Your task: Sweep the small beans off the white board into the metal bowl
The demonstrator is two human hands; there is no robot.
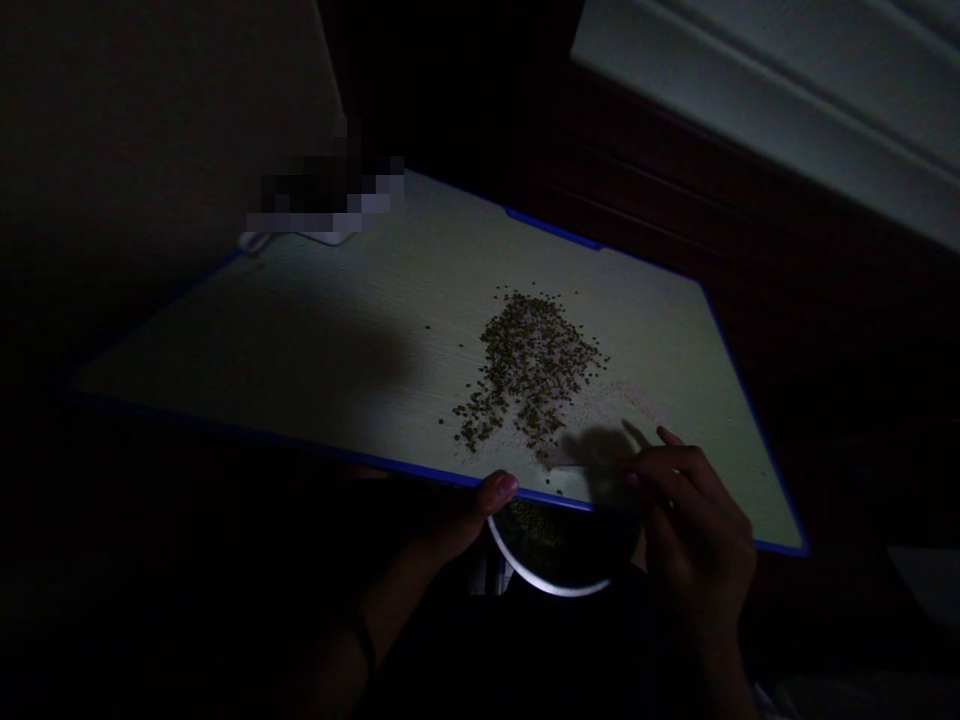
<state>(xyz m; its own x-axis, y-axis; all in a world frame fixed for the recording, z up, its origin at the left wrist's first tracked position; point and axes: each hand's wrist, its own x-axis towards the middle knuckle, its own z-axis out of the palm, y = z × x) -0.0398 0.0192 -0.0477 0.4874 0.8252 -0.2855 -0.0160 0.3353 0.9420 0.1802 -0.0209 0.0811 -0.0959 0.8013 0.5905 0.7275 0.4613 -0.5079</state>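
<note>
A pale board (300,350) with a blue rim spans the middle of the dim view. On it lies a spread heap of small dark greenish seeds (536,350), mixed with fine pale bits. My left hand (487,500) is closed on the board's near edge, thumb on top and fingers hidden below. Over the board's near right part, my right hand (690,510) pinches a thin pale stick-like tool (577,467), its tip beside a few stray seeds. A round bowl (559,588) with a bright rim sits under the near edge, with small grains inside.
A white object with a loop (330,236), partly blurred out, rests at the board's far left corner. Dark panelling (637,200) stands behind the board. A pale ledge (750,90) crosses the upper right. Deep shadow surrounds the board.
</note>
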